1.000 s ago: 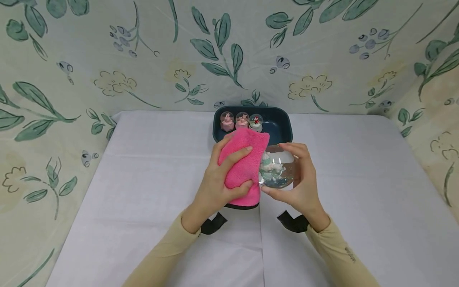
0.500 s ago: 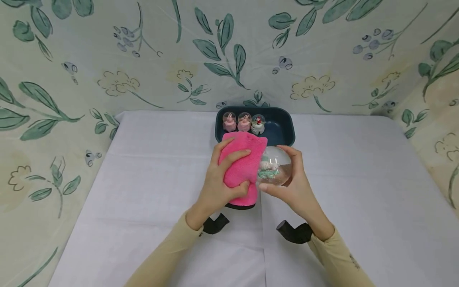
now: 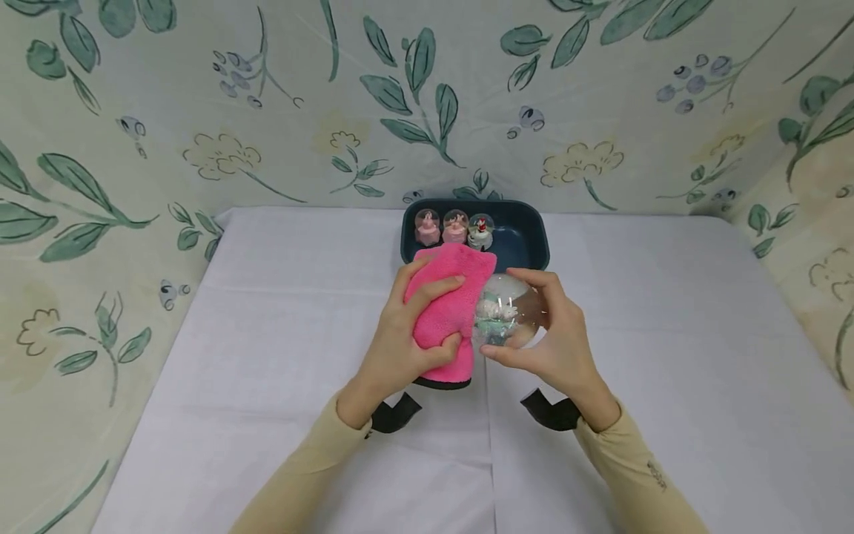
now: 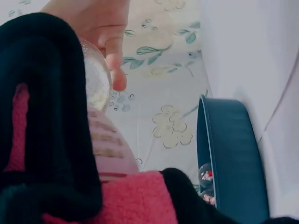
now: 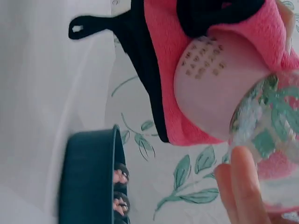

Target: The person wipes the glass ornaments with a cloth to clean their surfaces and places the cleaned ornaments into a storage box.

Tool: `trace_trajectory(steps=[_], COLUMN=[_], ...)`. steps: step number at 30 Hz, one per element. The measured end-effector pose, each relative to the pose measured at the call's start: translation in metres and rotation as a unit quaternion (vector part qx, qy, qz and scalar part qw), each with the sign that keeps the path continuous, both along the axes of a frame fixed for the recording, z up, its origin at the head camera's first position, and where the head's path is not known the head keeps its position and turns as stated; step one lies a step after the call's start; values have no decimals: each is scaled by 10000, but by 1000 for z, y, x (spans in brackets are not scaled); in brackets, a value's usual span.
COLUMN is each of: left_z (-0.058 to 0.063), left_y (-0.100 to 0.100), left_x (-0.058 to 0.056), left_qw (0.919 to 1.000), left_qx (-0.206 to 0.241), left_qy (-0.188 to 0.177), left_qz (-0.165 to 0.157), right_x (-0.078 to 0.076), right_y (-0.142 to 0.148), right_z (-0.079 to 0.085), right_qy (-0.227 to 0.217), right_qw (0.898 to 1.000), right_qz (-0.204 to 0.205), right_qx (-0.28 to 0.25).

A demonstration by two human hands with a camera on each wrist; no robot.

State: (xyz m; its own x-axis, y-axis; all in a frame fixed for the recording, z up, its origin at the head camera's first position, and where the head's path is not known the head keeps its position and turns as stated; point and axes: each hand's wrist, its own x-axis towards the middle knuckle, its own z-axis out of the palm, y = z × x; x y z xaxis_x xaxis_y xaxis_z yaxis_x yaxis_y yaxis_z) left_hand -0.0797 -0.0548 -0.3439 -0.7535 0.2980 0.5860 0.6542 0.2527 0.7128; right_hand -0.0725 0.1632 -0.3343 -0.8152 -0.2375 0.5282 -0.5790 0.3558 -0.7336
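A large snow globe (image 3: 499, 315) is held sideways between the two hands above the table. My left hand (image 3: 399, 337) grips a pink plush cloth (image 3: 443, 319) wrapped around the globe's base. In the right wrist view, part of the pale pink base (image 5: 210, 88), with raised lettering, shows inside the cloth's folds. My right hand (image 3: 563, 341) holds the clear dome between thumb and fingers. Green and white figures and glitter are visible inside it. The cloth has black trim and a black hanging loop (image 5: 88, 25).
Behind the hands, a dark blue tray (image 3: 543, 248) stands at the table's far edge. On its left side sit three small snow globes: two pink ones (image 3: 427, 227) and one white with a red figure (image 3: 480, 231). A leaf-patterned curtain (image 3: 267, 96) hangs behind the white-covered table (image 3: 300, 297).
The right hand has tilted and turned back slightly, and the dome's figures show at a different angle. The cloth and globe have drifted slightly left. Both hands keep their grip.
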Motion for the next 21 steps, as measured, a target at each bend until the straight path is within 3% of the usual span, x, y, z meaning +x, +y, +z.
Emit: trace_trajectory(steps=[3,6,8,10,12,14,17,21], left_z=[-1,-2,-3,-4,-4,-4,2,8], left_y=[3,6,7,6,4,1,-4,-6], left_x=[2,1,1,0,-2,-4,-7,-7], left_qw=[9984,9941,9927,9940,9966,9987,9995,9993], left_qx=[-317,-570,-612,-515,-311,-71,176,134], left_qy=[436,883,999,934,725,461,272,328], left_qz=[141,253,281,259,224,183,65,-118], right_x=[2,4,5,5,6,7,7,2], right_y=[-5,-9,-10,-8,-4,0,6,10], right_z=[-2,-2,0,1,1,1,0,-2], right_qy=[-889,-2029,-2550,-2756,-2610,-2195,-1073,354], right_qw=[9941,9718,9579,9534,9617,9737,9910,9932], right_qz=[-215,-286,-239,-18,267,533,570,373], right_qx=[-575,-1164,-1300,-1229,-798,-313,563,1046])
